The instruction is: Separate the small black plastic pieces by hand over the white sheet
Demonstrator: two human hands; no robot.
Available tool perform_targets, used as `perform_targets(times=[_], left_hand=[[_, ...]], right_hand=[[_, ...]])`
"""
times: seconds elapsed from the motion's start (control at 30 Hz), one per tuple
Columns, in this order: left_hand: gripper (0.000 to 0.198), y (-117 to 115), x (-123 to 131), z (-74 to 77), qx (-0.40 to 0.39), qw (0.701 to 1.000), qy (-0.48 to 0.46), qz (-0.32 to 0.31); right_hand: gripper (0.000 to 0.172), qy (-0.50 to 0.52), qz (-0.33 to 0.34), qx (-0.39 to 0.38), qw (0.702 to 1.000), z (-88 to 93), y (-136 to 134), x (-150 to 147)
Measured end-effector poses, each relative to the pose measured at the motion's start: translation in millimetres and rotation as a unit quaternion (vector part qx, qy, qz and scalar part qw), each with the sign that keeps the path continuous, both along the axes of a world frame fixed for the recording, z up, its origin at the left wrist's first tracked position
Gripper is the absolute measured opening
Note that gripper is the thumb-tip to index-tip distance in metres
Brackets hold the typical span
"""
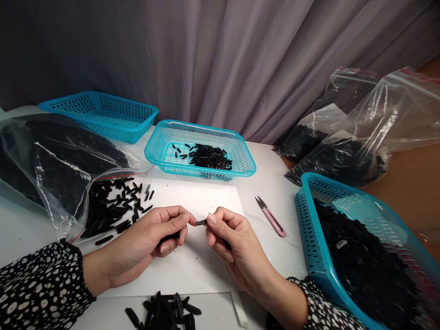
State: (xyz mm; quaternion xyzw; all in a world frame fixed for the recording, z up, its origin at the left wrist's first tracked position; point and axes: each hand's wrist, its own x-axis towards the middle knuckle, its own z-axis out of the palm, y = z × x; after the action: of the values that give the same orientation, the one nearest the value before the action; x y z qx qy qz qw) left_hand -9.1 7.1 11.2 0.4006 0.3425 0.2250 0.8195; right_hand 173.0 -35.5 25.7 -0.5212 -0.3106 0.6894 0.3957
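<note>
Over a white sheet (pixel 192 197) my two hands meet. My left hand (pixel 151 238) is closed in a pinch on the end of a small black plastic strip (pixel 201 222), with more black pieces tucked under its fingers. My right hand (pixel 230 243) is closed too, thumb and forefinger pinching the other end of the same strip. Loose black strips (pixel 117 206) spill from a clear bag (pixel 51 169) to the left of my left hand.
A teal basket (pixel 202 130) with several black pieces stands behind the sheet, an empty one (pixel 99 98) farther left. Pink thread snips (pixel 271 216) lie right of my hands. A full teal basket (pixel 302 215) and clear bags (pixel 343 151) sit at right. Black strips (pixel 165 309) lie near the front edge.
</note>
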Motion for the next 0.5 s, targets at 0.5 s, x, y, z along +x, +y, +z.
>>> perform_targets(times=[0.5], left_hand=[[0.025, -12, 8, 4.0, 0.163, 0.985, 0.047, -0.038]], right_hand=[[0.064, -0.12, 0.022, 0.082, 0.989, -3.3, -11, -3]])
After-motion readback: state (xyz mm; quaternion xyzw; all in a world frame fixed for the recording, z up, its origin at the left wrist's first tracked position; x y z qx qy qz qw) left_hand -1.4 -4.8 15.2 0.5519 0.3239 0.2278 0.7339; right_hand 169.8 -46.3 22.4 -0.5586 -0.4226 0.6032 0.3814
